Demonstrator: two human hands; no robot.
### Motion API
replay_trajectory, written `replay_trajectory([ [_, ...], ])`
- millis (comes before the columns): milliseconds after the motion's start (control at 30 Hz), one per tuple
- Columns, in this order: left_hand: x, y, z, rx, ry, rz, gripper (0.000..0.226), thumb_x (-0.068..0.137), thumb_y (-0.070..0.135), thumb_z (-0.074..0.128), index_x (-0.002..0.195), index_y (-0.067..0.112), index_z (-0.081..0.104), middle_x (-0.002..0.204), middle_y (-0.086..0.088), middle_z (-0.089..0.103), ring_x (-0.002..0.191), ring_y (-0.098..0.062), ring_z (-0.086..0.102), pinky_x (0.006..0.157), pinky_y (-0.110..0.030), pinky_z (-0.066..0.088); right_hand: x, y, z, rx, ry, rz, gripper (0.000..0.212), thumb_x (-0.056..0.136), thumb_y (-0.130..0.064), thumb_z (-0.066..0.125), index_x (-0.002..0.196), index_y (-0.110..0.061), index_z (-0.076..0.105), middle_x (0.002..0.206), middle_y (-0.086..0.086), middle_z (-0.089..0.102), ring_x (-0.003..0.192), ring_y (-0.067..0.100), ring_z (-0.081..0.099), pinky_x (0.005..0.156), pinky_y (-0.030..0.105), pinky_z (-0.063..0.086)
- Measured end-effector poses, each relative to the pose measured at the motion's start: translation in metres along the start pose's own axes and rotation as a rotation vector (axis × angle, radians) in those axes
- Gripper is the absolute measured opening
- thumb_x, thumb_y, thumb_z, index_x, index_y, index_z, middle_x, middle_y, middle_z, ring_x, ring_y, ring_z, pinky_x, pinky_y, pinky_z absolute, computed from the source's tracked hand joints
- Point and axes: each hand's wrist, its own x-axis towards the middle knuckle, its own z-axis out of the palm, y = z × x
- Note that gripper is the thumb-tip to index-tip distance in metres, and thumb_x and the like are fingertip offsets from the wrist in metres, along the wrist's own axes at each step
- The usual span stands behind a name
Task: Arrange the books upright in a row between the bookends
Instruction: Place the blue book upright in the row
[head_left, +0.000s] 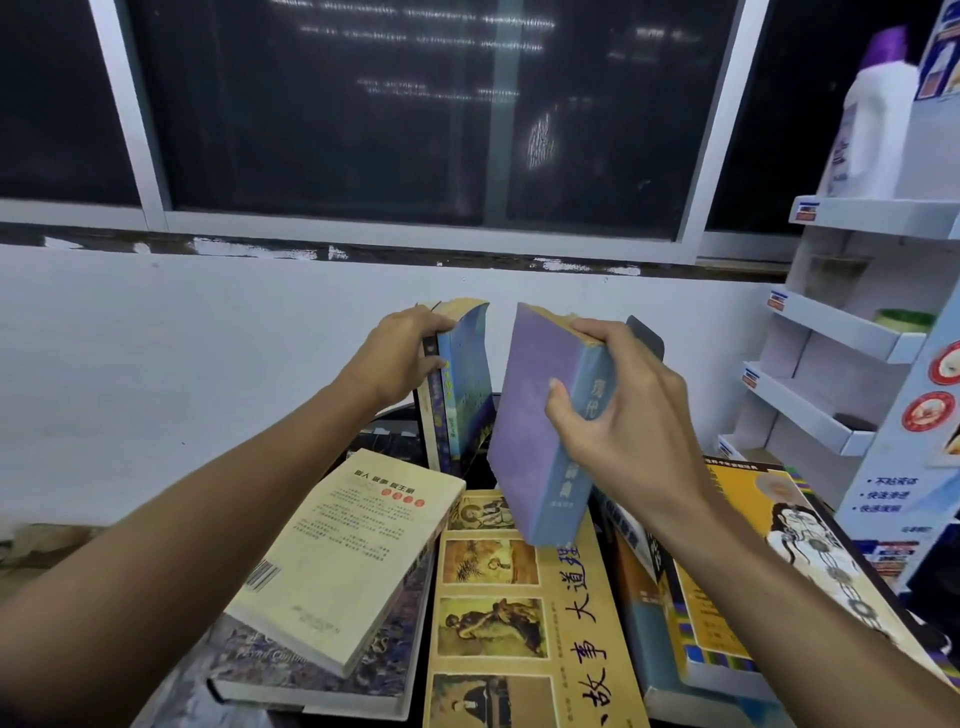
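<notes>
Thumb and curled fingers of the right hand (623, 421) clamp a purple book (540, 415) round its spine, tilted, just right of the standing books (462, 384). The left hand (400, 358) wraps over the tops of those, thumb on a spine. Behind the right hand only a dark corner of a bookend (647, 332) shows. Below lie a cream book (343, 556), a yellow book (519, 623), and an orange book (717, 639) partly hidden by the forearm.
</notes>
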Motion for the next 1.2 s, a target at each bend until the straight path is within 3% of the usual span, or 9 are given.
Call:
replay_trajectory([
  [267,0.000,-0.001,0.004,-0.036,0.041,-0.015,0.047,0.087,0.006,0.075,0.132,0.010,0.064,0.125,-0.009,0.064,0.115,-0.025,0.060,0.097,-0.031,0.047,0.033,0.004,0.049,-0.031,0.059,-0.011,0.050,0.092,-0.029,0.065,0.138,-0.032,0.044,0.125,0.001,0.057,0.097,0.018,0.058,0.078,0.028,0.043],
  [433,-0.003,-0.004,0.011,-0.072,0.087,-0.014,0.049,0.085,0.007,0.077,0.132,0.010,0.064,0.128,-0.006,0.064,0.117,-0.022,0.060,0.100,-0.024,0.042,0.046,0.020,0.085,-0.050,0.067,0.003,0.058,0.093,-0.027,0.062,0.147,-0.023,0.041,0.135,0.007,0.053,0.101,0.029,0.063,0.087,0.041,0.052],
  [567,-0.005,-0.006,0.015,-0.119,0.118,-0.017,0.050,0.086,0.007,0.077,0.133,0.011,0.062,0.129,-0.005,0.063,0.117,-0.019,0.060,0.101,-0.020,0.041,0.055,0.028,0.110,-0.088,0.083,0.016,0.055,0.093,-0.027,0.063,0.144,-0.014,0.045,0.135,0.010,0.053,0.100,0.033,0.065,0.083,0.042,0.054],
  [700,-0.008,-0.013,0.020,-0.131,0.155,0.002,0.050,0.086,0.009,0.077,0.133,0.013,0.062,0.128,-0.004,0.063,0.120,-0.020,0.058,0.108,-0.029,0.042,0.062,0.038,0.128,-0.103,0.073,0.019,0.057,0.092,-0.027,0.062,0.145,-0.018,0.042,0.137,0.010,0.052,0.099,0.033,0.065,0.081,0.045,0.056],
  [900,-0.008,-0.017,0.023,-0.164,0.176,0.003,0.050,0.085,0.009,0.078,0.132,0.013,0.063,0.127,-0.002,0.064,0.115,-0.015,0.061,0.099,-0.014,0.041,0.065,0.049,0.149,-0.111,0.061,0.055,0.056,0.092,-0.028,0.063,0.144,-0.020,0.042,0.145,0.008,0.047,0.115,0.030,0.060,0.086,0.043,0.055],
  [1067,-0.007,-0.016,0.025,-0.181,0.180,0.007,0.050,0.086,0.010,0.078,0.133,0.016,0.062,0.125,0.000,0.064,0.112,-0.013,0.061,0.098,-0.018,0.045,0.062,0.057,0.160,-0.128,0.068,0.063,0.050,0.093,-0.028,0.063,0.138,-0.016,0.047,0.139,0.010,0.049,0.089,0.030,0.067,0.069,0.030,0.048],
  [1200,-0.007,-0.016,0.025,-0.183,0.181,-0.001,0.050,0.086,0.009,0.077,0.133,0.016,0.062,0.126,0.000,0.064,0.113,-0.014,0.061,0.099,-0.023,0.048,0.062,0.062,0.165,-0.103,0.064,0.079,0.049,0.093,-0.029,0.063,0.138,-0.016,0.048,0.136,0.008,0.052,0.081,0.029,0.066,0.067,0.028,0.044],
])
